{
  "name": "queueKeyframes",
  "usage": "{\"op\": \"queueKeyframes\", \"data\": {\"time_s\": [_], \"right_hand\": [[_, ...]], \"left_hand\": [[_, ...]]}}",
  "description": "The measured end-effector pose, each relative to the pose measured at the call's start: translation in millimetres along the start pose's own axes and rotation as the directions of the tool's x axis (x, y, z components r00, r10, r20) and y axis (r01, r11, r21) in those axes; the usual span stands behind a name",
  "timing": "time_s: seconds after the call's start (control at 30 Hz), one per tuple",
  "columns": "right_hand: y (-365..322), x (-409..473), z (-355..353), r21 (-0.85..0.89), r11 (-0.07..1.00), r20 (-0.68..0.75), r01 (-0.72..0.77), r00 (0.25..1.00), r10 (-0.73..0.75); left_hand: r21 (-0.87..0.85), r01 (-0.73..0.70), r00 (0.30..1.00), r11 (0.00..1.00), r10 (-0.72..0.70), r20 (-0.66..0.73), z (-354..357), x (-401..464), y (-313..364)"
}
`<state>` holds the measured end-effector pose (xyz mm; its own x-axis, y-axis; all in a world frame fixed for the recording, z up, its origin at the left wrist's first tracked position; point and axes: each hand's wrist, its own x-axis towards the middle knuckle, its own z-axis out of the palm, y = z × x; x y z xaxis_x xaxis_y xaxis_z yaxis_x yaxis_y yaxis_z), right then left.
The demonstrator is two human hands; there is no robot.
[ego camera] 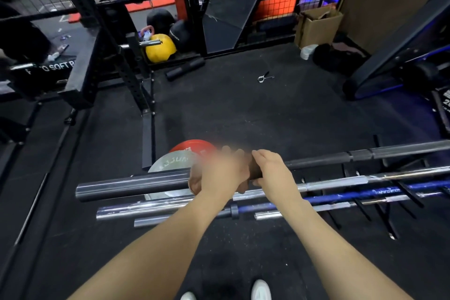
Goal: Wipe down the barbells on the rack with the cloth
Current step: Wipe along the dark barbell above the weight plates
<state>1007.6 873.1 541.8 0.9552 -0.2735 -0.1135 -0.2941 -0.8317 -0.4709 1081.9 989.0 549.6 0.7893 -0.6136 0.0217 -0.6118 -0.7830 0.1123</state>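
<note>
Several barbells lie side by side on a low black rack (389, 217). The nearest-to-top one is a black barbell (131, 186), with a chrome barbell (341, 181) and a blue barbell (341, 197) below it. A dark cloth (253, 168) is wrapped on the black bar and shows between my hands. My right hand (272, 168) grips the cloth round the bar, fingers over the top and thumb underneath. My left hand (216, 174) is blurred and curls round the same bar just left of the cloth. How much cloth lies under either hand is hidden.
A red plate (192, 147) and a grey plate (170, 162) lean behind the bars. A black squat rack upright (136, 75) stands at left, with a yellow ball (159, 47) behind it. A spring collar (263, 78) and foam roller (185, 69) lie on the floor. A cardboard box (316, 24) sits far right.
</note>
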Motion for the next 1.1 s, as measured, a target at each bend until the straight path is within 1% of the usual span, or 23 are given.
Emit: {"op": "queueKeyframes", "data": {"time_s": [0.07, 0.1, 0.2, 0.27, 0.33, 0.43, 0.53, 0.6, 0.67, 0.73, 0.83, 0.9, 1.0, 1.1], "right_hand": [[-0.3, -1.7, -0.1, -0.081, 0.997, -0.005, -0.016, 1.000, 0.016], [-1.1, -2.0, 0.3, -0.098, 0.995, -0.016, -0.018, 1.000, 0.017], [-6.5, -6.7, 1.0, -0.109, 0.994, -0.056, -0.011, 0.998, 0.005], [-11.0, -9.8, 2.5, -0.107, 0.994, -0.090, -0.020, 0.996, 0.011], [-13.0, -11.7, 5.7, -0.097, 0.995, -0.138, -0.023, 0.990, 0.009], [-11.9, -9.6, 7.7, -0.061, 0.997, -0.190, -0.037, 0.981, 0.025], [-11.5, -6.8, 3.7, -0.075, 0.995, -0.185, -0.069, 0.981, 0.054], [-11.3, -5.0, 2.8, -0.106, 0.991, -0.152, -0.083, 0.986, 0.066], [-14.2, -4.8, 3.4, -0.105, 0.990, -0.125, -0.099, 0.988, 0.085], [-19.6, -6.0, 5.0, -0.114, 0.987, -0.133, -0.109, 0.987, 0.094], [-29.6, -5.8, 8.0, -0.155, 0.980, -0.147, -0.128, 0.984, 0.106], [-33.9, -5.4, 8.3, -0.183, 0.973, -0.146, -0.141, 0.983, 0.115], [-32.5, -7.1, 8.0, -0.211, 0.966, -0.153, -0.151, 0.981, 0.121], [-30.3, -10.0, 7.5, -0.234, 0.956, -0.162, -0.175, 0.977, 0.139]], "left_hand": [[0.019, 0.031, 0.999, 0.999, -0.031, 0.009, 0.7, -4.8, -16.3], [0.015, 0.068, 0.997, 0.998, -0.069, 0.018, -0.5, -6.1, -26.1], [0.028, 0.176, 0.984, 0.984, -0.177, 0.020, -3.7, -13.4, -46.9], [0.073, 0.195, 0.981, 0.978, -0.193, -0.024, -2.8, -18.0, -39.7], [0.054, 0.159, 0.986, 0.986, -0.157, -0.051, 1.2, -18.7, -17.7], [-0.018, 0.049, 0.995, 0.999, -0.051, -0.088, 7.7, -6.5, 9.2], [-0.026, -0.013, 0.998, 1.000, 0.011, -0.057, 5.1, -1.6, 5.2], [-0.019, 0.028, 0.999, 0.999, -0.029, -0.017, 4.5, -5.5, -19.7], [0.000, 0.119, 0.993, 0.993, -0.119, -0.027, 0.1, -16.0, -53.9], [0.008, 0.193, 0.980, 0.981, -0.192, -0.044, -5.6, -26.4, -82.1], [0.007, 0.234, 0.969, 0.972, -0.232, -0.081, -5.9, -29.5, -89.0], [0.035, 0.188, 0.979, 0.981, -0.185, -0.082, -2.4, -25.4, -65.4], [0.032, 0.050, 0.997, 0.998, -0.048, -0.063, 0.8, -16.7, -25.0], [-0.030, -0.005, 0.999, 1.000, 0.003, -0.038, -3.7, -16.0, -25.3]]}}
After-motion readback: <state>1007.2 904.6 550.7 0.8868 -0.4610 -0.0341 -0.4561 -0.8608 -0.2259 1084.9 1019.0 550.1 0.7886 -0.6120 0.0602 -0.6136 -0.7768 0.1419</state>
